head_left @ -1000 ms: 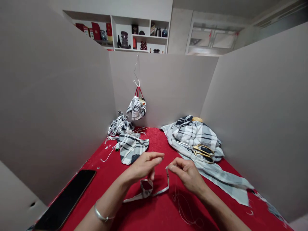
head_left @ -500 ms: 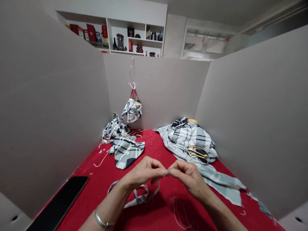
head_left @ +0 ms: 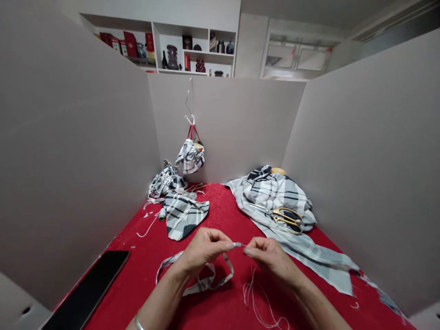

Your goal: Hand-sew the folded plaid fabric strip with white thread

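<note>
Red table (head_left: pixel 220 206), near side: left hand (head_left: pixel 206 247) with fingertips clamped on the end of a cloth strip (head_left: pixel 237 244), right hand (head_left: pixel 270 256) with fingertips together on thread (head_left: pixel 250 286). Beyond, scissors (head_left: pixel 275 214) lie on plaid fabric (head_left: pixel 280 190) towards the far right corner

A smooth silver bangle (head_left: pixel 139 323) circles the left wrist (head_left: pixel 151 300); both forearms are bare, without sleeves or gloves.

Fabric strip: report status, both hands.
Left hand pinching fabric strip near its end. Right hand close by, fingertips together at a fine thread or needle, unclear which. Loose thread lies below right hand; scissors beyond.
</note>
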The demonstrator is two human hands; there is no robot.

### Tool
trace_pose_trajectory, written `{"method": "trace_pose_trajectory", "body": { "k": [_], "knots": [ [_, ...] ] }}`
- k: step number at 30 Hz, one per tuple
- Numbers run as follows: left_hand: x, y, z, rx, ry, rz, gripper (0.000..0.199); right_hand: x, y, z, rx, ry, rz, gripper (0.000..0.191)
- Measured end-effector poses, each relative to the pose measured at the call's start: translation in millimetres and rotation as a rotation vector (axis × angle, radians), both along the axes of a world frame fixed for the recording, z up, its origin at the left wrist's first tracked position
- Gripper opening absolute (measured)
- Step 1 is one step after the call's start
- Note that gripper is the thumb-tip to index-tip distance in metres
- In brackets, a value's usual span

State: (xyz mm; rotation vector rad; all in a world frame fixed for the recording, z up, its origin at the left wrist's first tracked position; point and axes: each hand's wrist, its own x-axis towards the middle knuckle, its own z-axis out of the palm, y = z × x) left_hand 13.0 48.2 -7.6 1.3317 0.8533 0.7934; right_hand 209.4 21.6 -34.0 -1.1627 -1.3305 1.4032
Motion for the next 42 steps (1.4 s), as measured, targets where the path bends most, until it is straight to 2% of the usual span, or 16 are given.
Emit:
{"method": "trace_pose_trajectory", "body": {
  "k": [2, 6, 9, 10, 13, 18, 23, 25, 27, 30, 32, 35, 37, 39, 41, 42],
  "knots": [
    [1.3, -1.0, -0.7, 0.021, 0.027, 0.017, 0.023, 2.3, 3.2, 7.2, -0.014, 0.007, -0.026, 0.033],
    [5.2, -1.3, -5.1, 0.144, 0.056, 0.097, 0.019, 3.9, -5.1, 35.6, 0.044, -0.061, 0.004, 0.031],
    [6.3, -0.3, -10.1, 0.290, 0.060, 0.251, 0.019, 6.7, -23.8, 50.9, 0.065, -0.014, 0.106, 0.034],
    [6.0, -0.3, -11.4, 0.339, 0.071, 0.310, 0.020, 8.3, -29.7, 52.0, 0.063, 0.022, 0.099, 0.034],
    [3.5, -2.0, -13.3, 0.468, 0.122, 0.433, 0.020, 13.0, -38.9, 43.1, 0.077, 0.043, 0.002, 0.037],
    [0.2, -5.8, -12.3, 0.650, 0.188, 0.447, 0.019, 8.0, -28.9, 14.6, 0.114, -0.007, -0.091, 0.035],
    [0.2, -8.4, -17.7, 1.016, 0.254, 0.453, 0.015, -25.0, -16.8, 3.9, -0.071, 0.365, -0.183, 0.035],
    [-0.1, -8.4, -21.8, 1.151, 0.286, 0.439, 0.015, -40.3, -16.3, 2.9, -0.125, 0.428, -0.174, 0.038],
    [-1.1, -7.6, -25.7, 1.243, 0.326, 0.422, 0.015, -51.5, -18.4, 1.3, -0.106, 0.359, -0.166, 0.033],
    [-2.9, -6.2, -28.7, 1.307, 0.385, 0.417, 0.016, -55.6, -23.9, -2.9, 0.137, 0.068, -0.205, 0.033],
    [-3.1, -6.3, -28.0, 1.281, 0.387, 0.410, 0.018, -48.7, -26.6, -5.5, 0.288, -0.201, -0.177, 0.030],
    [-0.7, -8.2, -23.4, 1.058, 0.306, 0.407, 0.020, -27.1, -28.1, -1.9, 0.294, -0.462, -0.232, 0.038],
    [2.1, -9.0, -20.5, 0.770, 0.221, 0.402, 0.019, -11.7, -30.5, 8.6, 0.270, -0.462, -0.312, 0.043],
    [4.5, -8.1, -19.8, 0.438, 0.118, 0.362, 0.018, -2.4, -36.5, 23.3, 0.320, -0.408, -0.318, 0.042],
    [5.6, -5.7, -21.1, 0.177, 0.023, 0.324, 0.022, -2.3, -45.4, 36.8, 0.388, -0.364, -0.300, 0.032],
    [5.5, -4.3, -21.9, 0.108, -0.007, 0.323, 0.024, -5.4, -49.6, 41.6, 0.409, -0.358, -0.273, 0.026]
  ]
}}
